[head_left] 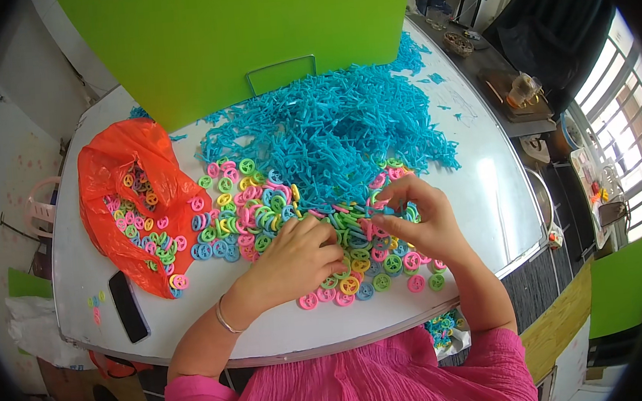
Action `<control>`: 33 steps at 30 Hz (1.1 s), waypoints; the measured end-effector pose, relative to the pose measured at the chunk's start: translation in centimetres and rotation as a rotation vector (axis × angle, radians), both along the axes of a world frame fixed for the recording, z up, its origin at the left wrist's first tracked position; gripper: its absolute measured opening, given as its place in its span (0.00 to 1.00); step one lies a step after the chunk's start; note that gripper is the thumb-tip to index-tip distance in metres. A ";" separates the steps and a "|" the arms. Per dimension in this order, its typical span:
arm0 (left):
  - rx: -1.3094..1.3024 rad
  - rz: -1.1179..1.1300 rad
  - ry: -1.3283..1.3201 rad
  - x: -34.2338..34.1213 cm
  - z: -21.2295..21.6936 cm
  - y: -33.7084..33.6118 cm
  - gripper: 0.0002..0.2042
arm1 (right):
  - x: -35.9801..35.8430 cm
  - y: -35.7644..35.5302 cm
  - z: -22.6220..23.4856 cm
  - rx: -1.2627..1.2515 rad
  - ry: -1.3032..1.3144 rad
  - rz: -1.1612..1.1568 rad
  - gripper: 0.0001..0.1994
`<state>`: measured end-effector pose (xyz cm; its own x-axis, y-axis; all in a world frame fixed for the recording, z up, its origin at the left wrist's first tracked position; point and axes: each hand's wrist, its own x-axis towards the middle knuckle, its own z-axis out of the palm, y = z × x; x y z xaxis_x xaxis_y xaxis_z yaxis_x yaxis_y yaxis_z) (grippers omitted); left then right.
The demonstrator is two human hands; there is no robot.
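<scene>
Small plastic wheels (392, 263) in pink, green, yellow and blue lie in a loose heap across the table's middle. Behind them rises a large pile of thin blue plastic pieces (360, 118). My left hand (302, 253) rests low over the wheels, its fingers curled in among them; what they hold, if anything, is hidden. At the right side of the heap, my right hand (429, 218) has thumb and forefinger drawn together around a small blue plastic piece (387, 211). Its other fingers are bent.
A red plastic bag (100, 172) spilling more wheels lies at the left, with a phone (129, 306) in front of it. A tall green panel (240, 33) with a wire handle (281, 72) stands behind the blue pile. The white table (488, 210) curves toward me.
</scene>
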<state>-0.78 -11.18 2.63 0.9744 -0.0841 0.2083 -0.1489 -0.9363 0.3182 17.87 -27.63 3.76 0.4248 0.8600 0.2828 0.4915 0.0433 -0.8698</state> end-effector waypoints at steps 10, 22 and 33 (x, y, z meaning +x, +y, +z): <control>0.017 0.026 0.005 -0.2 -0.4 -0.5 0.09 | 0.0 0.5 -1.5 0.019 0.264 0.001 0.11; -0.058 -0.032 -0.062 0.1 -1.6 -0.7 0.06 | -0.2 0.4 -1.3 -0.034 0.420 0.026 0.14; -0.080 0.293 -0.255 0.5 -0.1 -1.1 0.06 | 0.3 0.5 -1.2 -0.064 0.444 0.023 0.12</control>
